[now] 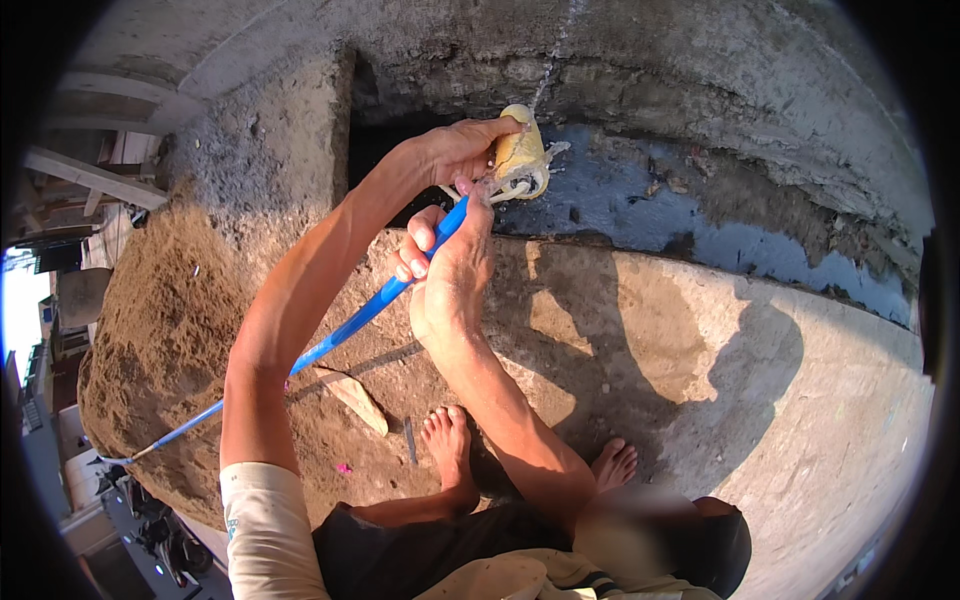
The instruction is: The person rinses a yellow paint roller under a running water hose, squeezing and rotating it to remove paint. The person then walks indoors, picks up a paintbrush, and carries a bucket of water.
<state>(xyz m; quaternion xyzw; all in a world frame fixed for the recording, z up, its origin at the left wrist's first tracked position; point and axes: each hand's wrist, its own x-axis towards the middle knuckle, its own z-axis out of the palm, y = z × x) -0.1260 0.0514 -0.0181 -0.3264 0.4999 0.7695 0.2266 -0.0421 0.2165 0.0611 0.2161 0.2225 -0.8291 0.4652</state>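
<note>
Yellow cylinder [517, 152]: above the wet channel [625, 190], clamped in the left hand [457, 150]; some fingers hidden, lower end blurred by splash. Blue hose [362, 318]: gripped by the right hand [458, 262], just beside; outlet obscured by thumb and water.

Smooth blue plastic catches the light along a long, slim hose [365, 314], while a pale-yellow cylinder [519, 150], its material hard to tell, gleams wet. The tall grey concrete wall [720, 75] is rough; a grey-brown concrete ledge [850, 390] looks matt and worn. A brown sand mound [165, 345] appears grainy. A cream short sleeve [265, 510] and black shorts [430, 545] are matt cloth.
</note>
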